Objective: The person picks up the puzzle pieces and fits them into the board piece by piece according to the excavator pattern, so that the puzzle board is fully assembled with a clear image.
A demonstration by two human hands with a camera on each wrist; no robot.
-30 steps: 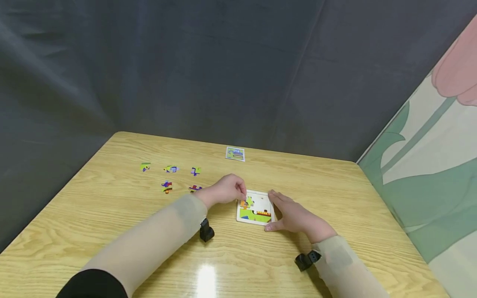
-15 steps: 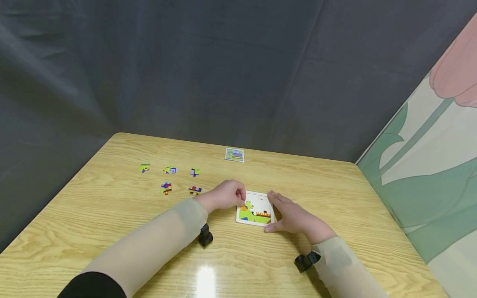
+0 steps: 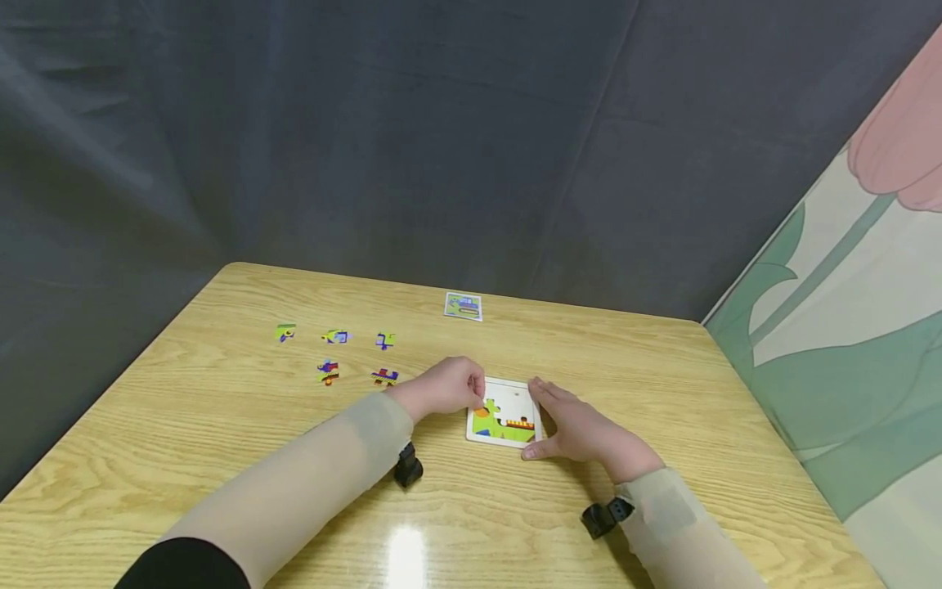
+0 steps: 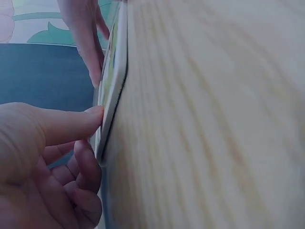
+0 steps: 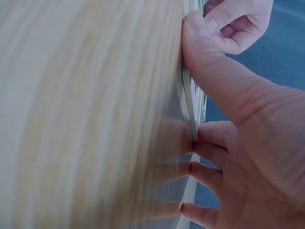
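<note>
A white puzzle tray [image 3: 524, 394] lies flat on the table, with green pieces and a red-and-yellow strip along its near side. My left hand [image 3: 446, 384] is at the tray's left edge, its thumb and forefinger pinching a green-and-orange puzzle piece [image 3: 490, 406]. That piece sits inside the tray against the green near row, its left part covered by my fingertips. In the left wrist view my thumb [image 4: 76, 125] reaches over the tray's rim, other fingers curled. My right hand [image 3: 581, 421] grips the tray at its right side, thumb at the near edge, fingers along the right edge.
Several loose puzzle pieces [image 3: 337, 336] lie in two loose rows on the left of the table. A small picture card [image 3: 464, 306] of a blue vehicle lies near the far edge. A dark curtain [image 3: 412, 147] hangs behind the table [image 3: 456, 523].
My left hand has shifted slightly toward me, and the green-and-orange piece has settled down against the near pieces. My right hand has stayed on the tray.
</note>
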